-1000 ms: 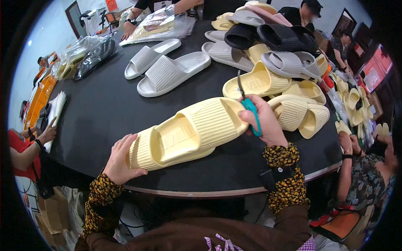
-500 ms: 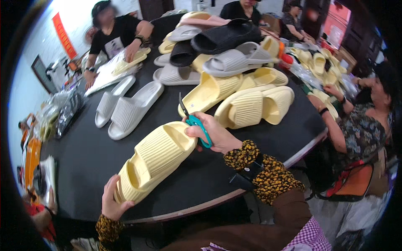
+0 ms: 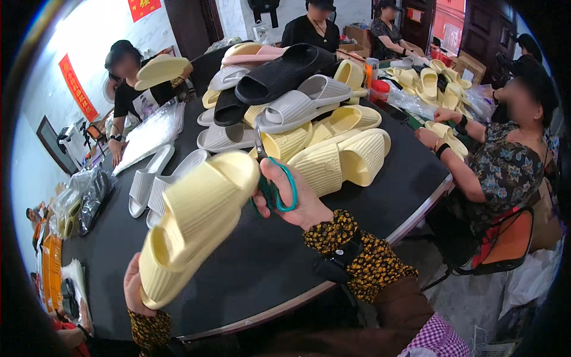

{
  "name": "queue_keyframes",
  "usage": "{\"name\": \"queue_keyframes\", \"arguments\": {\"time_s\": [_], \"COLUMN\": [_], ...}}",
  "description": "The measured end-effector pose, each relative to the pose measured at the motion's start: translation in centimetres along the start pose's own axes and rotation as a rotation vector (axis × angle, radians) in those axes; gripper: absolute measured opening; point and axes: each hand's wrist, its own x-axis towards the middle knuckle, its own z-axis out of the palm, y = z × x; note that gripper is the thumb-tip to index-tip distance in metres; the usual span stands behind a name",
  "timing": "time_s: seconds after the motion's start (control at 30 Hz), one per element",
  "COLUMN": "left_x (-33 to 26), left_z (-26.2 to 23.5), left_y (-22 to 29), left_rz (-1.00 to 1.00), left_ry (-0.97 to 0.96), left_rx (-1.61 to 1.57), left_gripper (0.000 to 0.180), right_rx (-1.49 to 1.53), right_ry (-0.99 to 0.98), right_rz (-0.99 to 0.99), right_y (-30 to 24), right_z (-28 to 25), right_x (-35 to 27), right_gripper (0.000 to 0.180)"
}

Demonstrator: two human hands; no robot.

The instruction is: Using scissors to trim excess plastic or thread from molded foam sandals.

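I hold a pale yellow ribbed slide sandal (image 3: 196,220) lifted off the round black table (image 3: 262,262), tilted with its toe up to the right. My left hand (image 3: 135,287) grips the heel end from below. My right hand (image 3: 291,199) grips the toe end and also holds green-handled scissors (image 3: 272,181), blades pointing up. My sleeves are dark with a yellow floral print.
A heap of yellow, grey, black and pink slides (image 3: 291,107) covers the table's far side. Two grey slides (image 3: 151,178) lie at left beside clear plastic bags (image 3: 148,134). A seated person (image 3: 505,160) is at right; others sit across the table.
The sandal has come up off the table toward me and turned more upright. My view has swung right, so the seated person at right is now closer in view.
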Motion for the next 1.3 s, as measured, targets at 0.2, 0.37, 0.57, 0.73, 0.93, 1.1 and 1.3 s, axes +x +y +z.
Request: {"name": "queue_keyframes", "arguments": {"time_s": [0.2,0.37,0.57,0.73,0.93,1.1,1.3], "left_x": [5.4,9.0,13.1,13.7,13.2,9.4,-0.6], "left_z": [3.5,12.8,23.6,29.2,28.3,25.6,23.3], "left_y": [2.8,4.0,-0.4,-4.5,-5.7,-2.5,3.1], "left_rz": [0.141,0.182,0.026,-0.050,-0.015,0.314,0.751], "left_ry": [-0.103,-0.232,-0.368,-0.329,-0.374,-0.378,-0.567], "left_rx": [0.044,0.044,-0.003,-0.019,0.267,0.308,0.176], "left_gripper": [0.049,0.051,0.044,0.038,0.057,0.035,0.015], "right_rx": [-0.055,-0.209,-0.224,-0.213,-0.112,-0.249,-0.355], "right_ry": [0.066,-0.023,0.022,0.080,0.118,0.033,0.006], "right_rz": [0.073,0.234,0.264,0.289,0.351,0.345,0.335], "right_y": [1.8,3.1,3.8,4.3,4.3,4.0,4.0], "right_z": [-0.4,0.0,-1.0,-1.2,-1.3,-0.7,-1.3], "right_x": [0.6,0.2,0.1,0.3,0.6,0.4,0.3], "right_gripper": [0.027,0.026,0.031,0.026,0.020,0.023,0.030]}}
